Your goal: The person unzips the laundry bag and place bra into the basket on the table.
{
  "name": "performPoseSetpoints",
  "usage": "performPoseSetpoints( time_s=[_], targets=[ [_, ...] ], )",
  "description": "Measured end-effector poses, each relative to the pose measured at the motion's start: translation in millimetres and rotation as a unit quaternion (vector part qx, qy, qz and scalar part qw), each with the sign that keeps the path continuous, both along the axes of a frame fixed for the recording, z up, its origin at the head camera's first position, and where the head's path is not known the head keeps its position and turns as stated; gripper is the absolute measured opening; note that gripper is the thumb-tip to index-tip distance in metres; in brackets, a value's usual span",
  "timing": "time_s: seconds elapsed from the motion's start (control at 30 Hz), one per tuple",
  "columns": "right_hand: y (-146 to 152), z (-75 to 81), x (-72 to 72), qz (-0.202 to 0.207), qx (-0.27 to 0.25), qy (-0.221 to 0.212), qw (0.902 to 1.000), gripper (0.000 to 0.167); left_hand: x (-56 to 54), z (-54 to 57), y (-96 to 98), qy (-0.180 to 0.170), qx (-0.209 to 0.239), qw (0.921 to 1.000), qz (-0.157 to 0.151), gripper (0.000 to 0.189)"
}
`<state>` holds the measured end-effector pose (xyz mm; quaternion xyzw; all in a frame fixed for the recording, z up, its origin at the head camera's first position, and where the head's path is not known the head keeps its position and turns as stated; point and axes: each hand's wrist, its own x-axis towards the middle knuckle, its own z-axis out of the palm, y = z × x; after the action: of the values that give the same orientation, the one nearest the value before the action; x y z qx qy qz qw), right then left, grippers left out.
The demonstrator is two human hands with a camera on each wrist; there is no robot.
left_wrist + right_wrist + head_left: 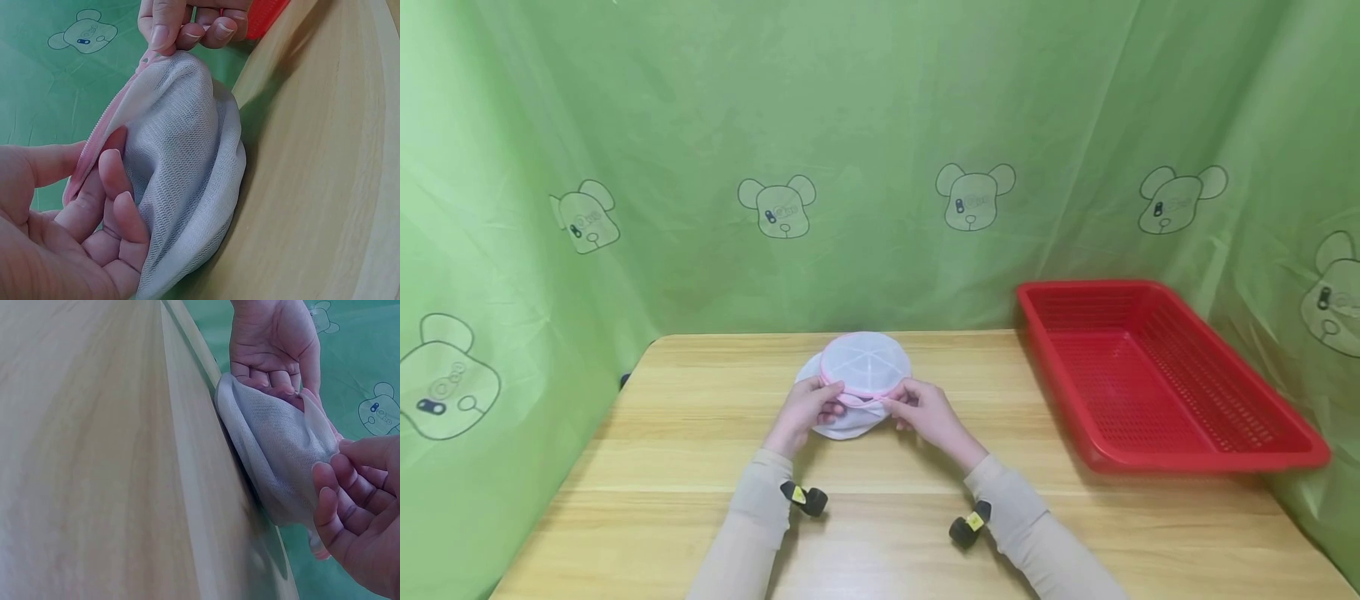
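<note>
— What is listed at right?
— One red slotted basket (1120, 383), set on a wood-grain counter (880, 542).
— What is recorded behind?
— Green sheeting (865, 275), printed with outlined bear heads (784, 208).

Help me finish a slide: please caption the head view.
Left hand and right hand hold a pink-edged mesh bag at a table, with a red basket to the right.
</note>
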<state>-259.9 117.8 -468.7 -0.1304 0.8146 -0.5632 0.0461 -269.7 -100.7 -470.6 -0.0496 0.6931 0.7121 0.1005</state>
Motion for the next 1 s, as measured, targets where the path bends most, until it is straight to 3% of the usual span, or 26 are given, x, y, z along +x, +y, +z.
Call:
performPoseSetpoints(
  time_s=[0.73, 1.0],
  targets=[
    [1.0, 2.4, 0.5, -0.01, 0.004, 0.004, 0.9999, 0.011, 2.2, 3.2, -2.2, 0.005, -0.001, 1.0, 0.0, 0.013],
    [2.5, 0.2, -2.0, -0.015, 0.004, 0.007, 0.9999, 0.013, 2.1, 3.3, -2.9, 0.008, -0.003, 0.9999, 0.013, 0.009]
  ],
)
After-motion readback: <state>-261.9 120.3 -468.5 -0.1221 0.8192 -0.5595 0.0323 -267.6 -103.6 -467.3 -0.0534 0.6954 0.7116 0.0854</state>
